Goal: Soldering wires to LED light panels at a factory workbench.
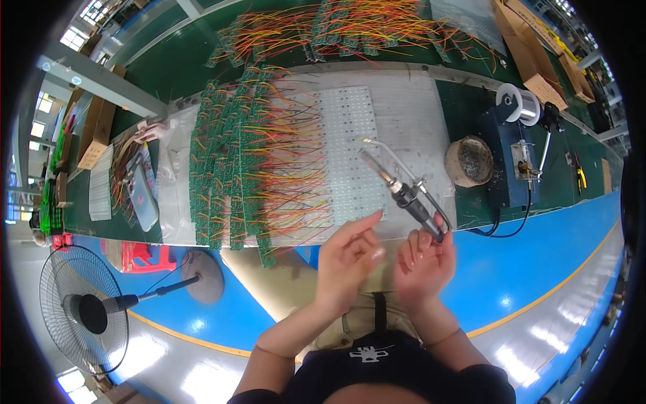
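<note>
My right hand (424, 269) grips the lower end of a soldering iron (412, 202) with a thin curved feed tube fixed along it. The iron tilts up and left, its tip over a pale perforated panel (348, 111). Just left of it, my left hand (346, 259) hovers at the table's front edge, forefinger stretched out and the other fingers loosely bent, with nothing visible in it. Rows of green circuit boards (250, 145) lie left of the panel, and their red, yellow and black wires reach onto it.
Right of the mat stand a round pot (469, 161) and a blue solder feeder (501, 151) with a wire spool (525, 106). Yellow-handled pliers (581, 178) lie farther right. More wired boards (336, 30) fill the back. A phone (141, 195) lies left; a fan (84, 310) stands below.
</note>
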`<state>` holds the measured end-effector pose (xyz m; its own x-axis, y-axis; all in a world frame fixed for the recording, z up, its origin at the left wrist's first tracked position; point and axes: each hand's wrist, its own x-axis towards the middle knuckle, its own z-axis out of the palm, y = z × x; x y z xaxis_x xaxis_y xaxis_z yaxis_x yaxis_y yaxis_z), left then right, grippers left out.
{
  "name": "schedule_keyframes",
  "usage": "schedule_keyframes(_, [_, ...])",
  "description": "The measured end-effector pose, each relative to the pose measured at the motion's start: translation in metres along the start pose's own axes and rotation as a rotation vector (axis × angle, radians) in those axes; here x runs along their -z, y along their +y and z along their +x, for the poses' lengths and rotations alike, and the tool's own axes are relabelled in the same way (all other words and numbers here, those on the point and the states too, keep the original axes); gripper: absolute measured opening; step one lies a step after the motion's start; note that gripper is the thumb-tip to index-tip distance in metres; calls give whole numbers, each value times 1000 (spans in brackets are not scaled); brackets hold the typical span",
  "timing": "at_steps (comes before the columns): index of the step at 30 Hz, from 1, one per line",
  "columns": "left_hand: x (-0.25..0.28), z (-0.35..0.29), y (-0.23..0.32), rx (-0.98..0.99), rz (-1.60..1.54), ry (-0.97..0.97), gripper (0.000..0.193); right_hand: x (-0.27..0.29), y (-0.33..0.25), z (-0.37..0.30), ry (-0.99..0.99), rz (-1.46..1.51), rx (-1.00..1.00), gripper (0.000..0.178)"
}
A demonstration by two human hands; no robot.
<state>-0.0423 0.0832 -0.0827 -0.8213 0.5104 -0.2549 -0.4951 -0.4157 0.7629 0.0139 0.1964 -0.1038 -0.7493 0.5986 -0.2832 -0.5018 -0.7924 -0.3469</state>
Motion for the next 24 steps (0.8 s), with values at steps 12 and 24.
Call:
schedule_keyframes(12, [-15,15,-10,-74,-169,144,8,-1,16,-9,-181,-228,-153,38])
schedule_keyframes(24, [-5,12,-28,-230,244,202,11,-11,14,-11,35,-169,-542,31])
